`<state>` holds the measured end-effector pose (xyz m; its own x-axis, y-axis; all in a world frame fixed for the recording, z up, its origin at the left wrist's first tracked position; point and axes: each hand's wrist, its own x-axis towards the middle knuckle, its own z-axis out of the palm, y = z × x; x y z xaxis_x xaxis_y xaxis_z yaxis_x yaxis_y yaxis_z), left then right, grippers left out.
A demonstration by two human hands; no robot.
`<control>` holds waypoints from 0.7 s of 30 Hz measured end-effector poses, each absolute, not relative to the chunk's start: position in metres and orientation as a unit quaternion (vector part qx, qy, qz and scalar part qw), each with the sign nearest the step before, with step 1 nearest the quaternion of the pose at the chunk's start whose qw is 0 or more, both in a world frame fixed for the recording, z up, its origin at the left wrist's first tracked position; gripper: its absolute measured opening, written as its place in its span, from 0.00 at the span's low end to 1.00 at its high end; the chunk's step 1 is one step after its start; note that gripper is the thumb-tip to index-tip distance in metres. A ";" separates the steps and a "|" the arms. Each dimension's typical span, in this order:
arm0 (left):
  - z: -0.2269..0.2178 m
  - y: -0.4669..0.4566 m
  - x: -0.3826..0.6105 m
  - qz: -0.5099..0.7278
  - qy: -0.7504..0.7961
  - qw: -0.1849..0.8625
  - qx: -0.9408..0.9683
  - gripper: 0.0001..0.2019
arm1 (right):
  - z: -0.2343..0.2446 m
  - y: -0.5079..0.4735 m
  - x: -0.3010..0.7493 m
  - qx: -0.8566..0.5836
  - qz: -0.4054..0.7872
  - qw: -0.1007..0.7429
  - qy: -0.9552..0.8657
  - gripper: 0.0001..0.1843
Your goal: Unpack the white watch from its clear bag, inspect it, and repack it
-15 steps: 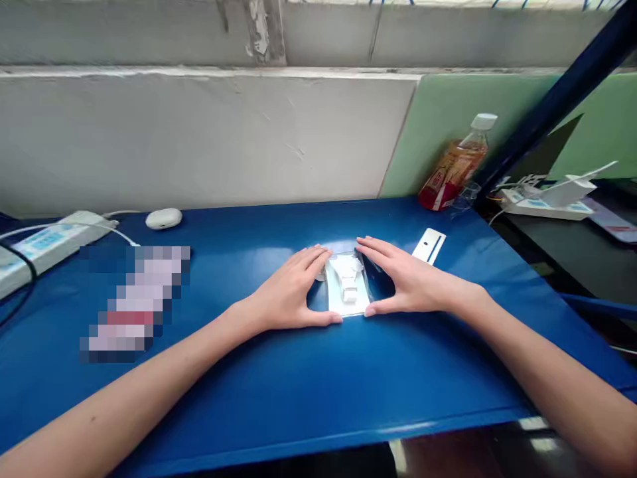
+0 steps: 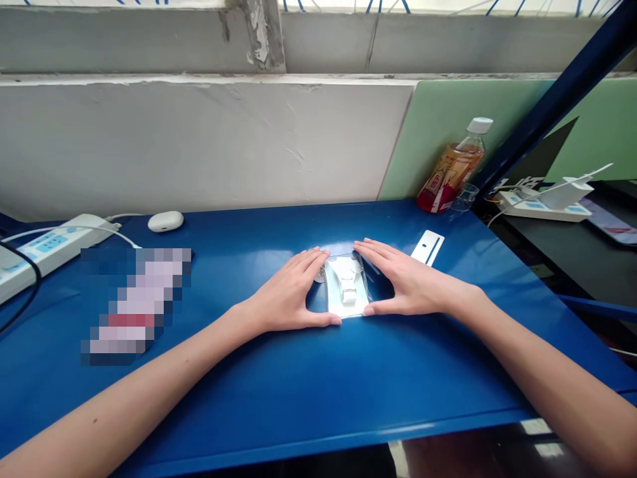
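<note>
A small clear plastic packet with white parts inside lies flat on the blue table. My left hand rests at the packet's left edge, fingers stretched out and together, thumb at the near corner. My right hand mirrors it on the right edge, fingers extended, thumb at the near right corner. Both hands frame the packet and touch its edges; neither lifts it.
A white strip lies just right of the hands. A drink bottle leans at the back right. A white earbud case and a power strip sit at the back left. A blurred-out item lies on the left.
The view has tilted slightly; the hands and the packet hold the same pose on the table.
</note>
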<state>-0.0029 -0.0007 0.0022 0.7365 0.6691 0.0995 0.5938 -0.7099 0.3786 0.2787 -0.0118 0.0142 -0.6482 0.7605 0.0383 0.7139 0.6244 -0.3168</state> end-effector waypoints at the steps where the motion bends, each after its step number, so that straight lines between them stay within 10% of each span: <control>1: 0.002 -0.001 -0.003 0.114 0.344 0.160 0.918 0.56 | 0.014 -0.012 0.278 -0.408 0.141 0.086 -0.898 0.60; 13: 0.003 -0.003 -0.002 0.136 0.329 0.127 0.926 0.40 | 0.017 -0.006 0.280 -0.401 0.122 0.200 -0.885 0.14; 21: -0.003 -0.001 -0.003 0.179 0.386 0.121 0.897 0.25 | 0.022 -0.007 0.281 -0.365 0.160 0.213 -0.892 0.17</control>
